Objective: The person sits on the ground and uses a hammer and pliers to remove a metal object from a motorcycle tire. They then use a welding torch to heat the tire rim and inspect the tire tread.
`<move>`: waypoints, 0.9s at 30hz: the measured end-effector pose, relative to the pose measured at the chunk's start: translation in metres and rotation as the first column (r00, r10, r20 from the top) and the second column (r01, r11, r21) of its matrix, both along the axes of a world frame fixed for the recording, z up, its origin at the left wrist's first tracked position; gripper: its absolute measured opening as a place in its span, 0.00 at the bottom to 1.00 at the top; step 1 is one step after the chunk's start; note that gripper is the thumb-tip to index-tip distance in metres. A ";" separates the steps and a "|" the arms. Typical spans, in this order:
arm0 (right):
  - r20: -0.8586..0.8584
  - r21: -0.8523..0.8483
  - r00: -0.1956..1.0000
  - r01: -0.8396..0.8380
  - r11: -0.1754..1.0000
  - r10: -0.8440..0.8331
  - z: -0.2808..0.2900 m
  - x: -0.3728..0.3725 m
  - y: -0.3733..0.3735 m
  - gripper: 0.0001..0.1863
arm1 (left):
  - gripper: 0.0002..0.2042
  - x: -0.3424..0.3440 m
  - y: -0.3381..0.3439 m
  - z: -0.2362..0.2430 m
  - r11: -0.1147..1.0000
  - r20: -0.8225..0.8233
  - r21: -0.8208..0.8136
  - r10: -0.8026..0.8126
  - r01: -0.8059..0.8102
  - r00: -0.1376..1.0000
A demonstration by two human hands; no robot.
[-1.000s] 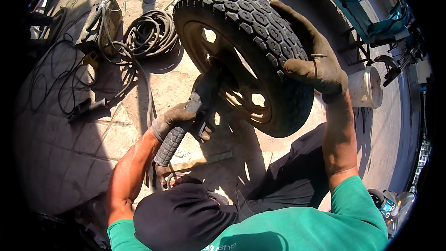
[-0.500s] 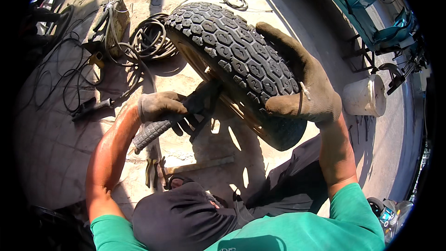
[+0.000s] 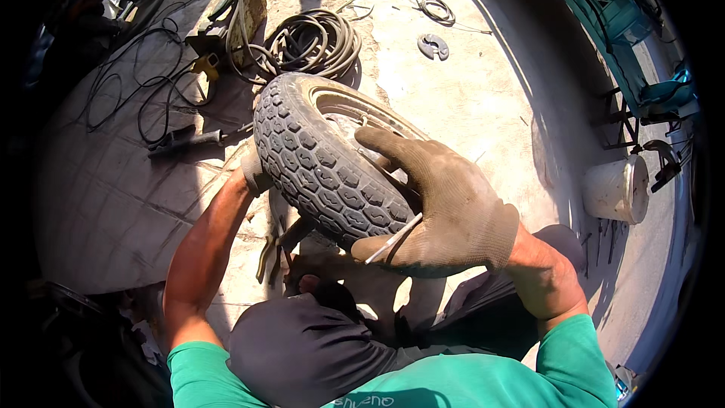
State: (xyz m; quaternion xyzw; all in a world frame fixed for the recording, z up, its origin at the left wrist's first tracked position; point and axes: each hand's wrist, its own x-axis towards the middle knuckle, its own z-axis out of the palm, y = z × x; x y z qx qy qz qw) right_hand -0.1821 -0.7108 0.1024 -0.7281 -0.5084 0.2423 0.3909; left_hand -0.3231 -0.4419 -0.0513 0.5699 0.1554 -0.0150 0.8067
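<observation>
Tilted in front of me is a wheel with a black, chunky-treaded tyre (image 3: 325, 159) and a tan rim (image 3: 355, 98). My right hand (image 3: 445, 204), in a brown work glove, wraps its fingers over the near right side of the tyre. A thin pale stick (image 3: 394, 239) pokes out between those gloved fingers. At the tyre's left edge is my left hand (image 3: 256, 172), also gloved; only its cuff part shows and its fingers are hidden behind the tread. Pliers-like handles (image 3: 266, 257) lie on the ground below the tyre, partly covered.
A coiled cable (image 3: 317, 44) lies beyond the wheel, beside a boxy unit (image 3: 245, 23) with leads. A black-handled tool (image 3: 185, 141) lies left. Farther off are a grey slotted disc (image 3: 433, 47) and a small wire coil (image 3: 436, 10). At right stand a white bucket (image 3: 618, 189) and teal machinery (image 3: 619, 23).
The wheel has come nearer and turned, so the rim's opening now faces up and away. My left hand has gone from a ribbed grey handle-like piece to behind the tyre.
</observation>
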 end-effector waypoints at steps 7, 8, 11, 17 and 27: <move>0.138 -0.159 0.977 -0.140 0.977 0.163 -0.003 -0.024 0.015 0.51 | 0.18 -0.034 -0.013 -0.013 0.992 0.000 -0.096 0.080 -0.080 0.997; 0.134 -0.157 0.978 -0.140 0.978 0.161 -0.005 -0.027 0.016 0.51 | 0.18 -0.035 -0.012 -0.018 0.989 0.008 -0.119 0.088 -0.086 0.996; 0.086 -0.176 0.987 -0.122 0.977 0.138 -0.012 -0.037 0.016 0.52 | 0.18 -0.027 -0.001 -0.033 0.971 0.041 -0.226 0.085 -0.074 0.996; -0.032 -0.195 0.995 -0.104 0.975 0.100 -0.020 -0.060 0.028 0.57 | 0.18 -0.027 0.020 -0.047 0.817 0.096 -0.576 0.081 -0.010 0.992; 0.108 -0.118 0.993 -0.033 0.992 0.046 -0.053 -0.104 0.025 0.62 | 0.14 -0.022 0.027 -0.039 0.984 0.038 -0.129 0.129 -0.123 0.991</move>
